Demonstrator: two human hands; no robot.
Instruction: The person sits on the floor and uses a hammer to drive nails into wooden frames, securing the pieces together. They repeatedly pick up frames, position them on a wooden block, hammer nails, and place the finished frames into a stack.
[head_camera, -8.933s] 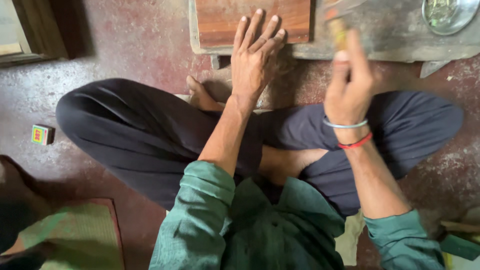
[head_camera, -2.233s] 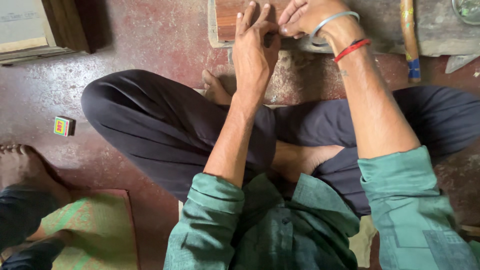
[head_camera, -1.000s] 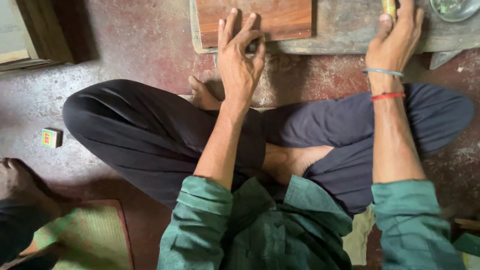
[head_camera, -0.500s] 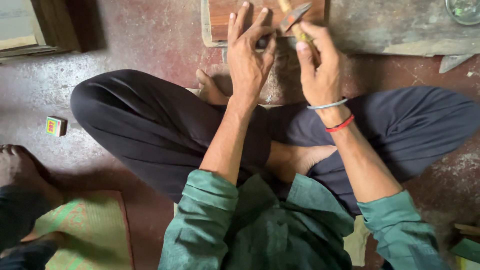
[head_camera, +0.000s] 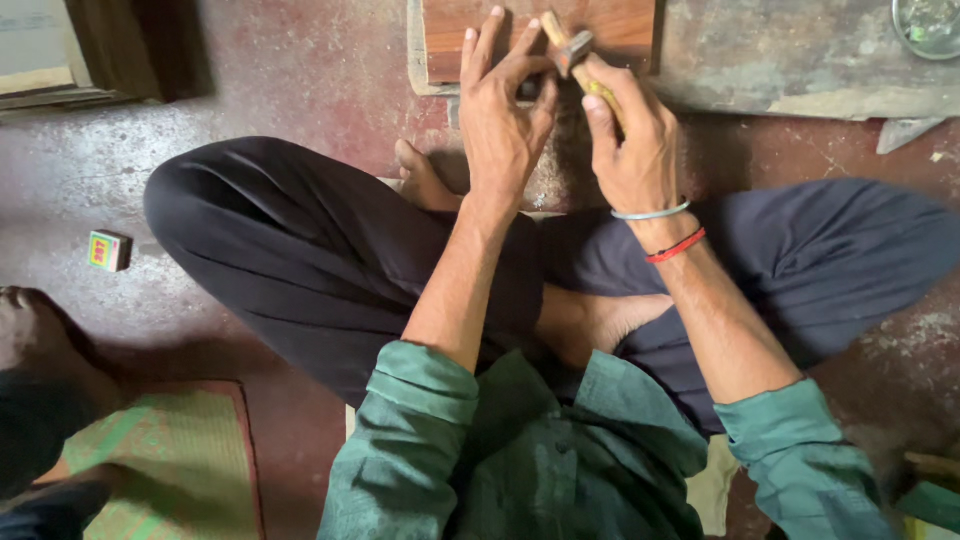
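Person sits cross-legged on the red-brown floor (head_camera: 300, 70), dark trousers, green sleeves pushed to the elbows. In front of the knees lies a low grey stone slab (head_camera: 780, 60) w/ a reddish wooden board (head_camera: 620, 25) on its left part. Both forearms reach fwd, nearly parallel, hands meeting at the board's near edge.

Left hand (head_camera: 503, 120): wrist straight, fingers spread and stretched up onto the board, thumb bent in toward the forefinger as if pinching sth small — can't tell what, too hidden. Not a fist, mostly open.

Right hand (head_camera: 632, 140): closed round the yellowish handle of a small hammer (head_camera: 572, 55), thumb along the shaft, wrist cocked slightly inward. Hammer head sits tilted just above the board, right beside the left fingertips. Silver bangle and red thread on that wrist.

Round metal dish (head_camera: 925, 25) at slab's far right. Small coloured box (head_camera: 108, 250) on floor, well left. Green mat (head_camera: 170, 460) bottom left, another person's foot (head_camera: 35, 335) beside it.
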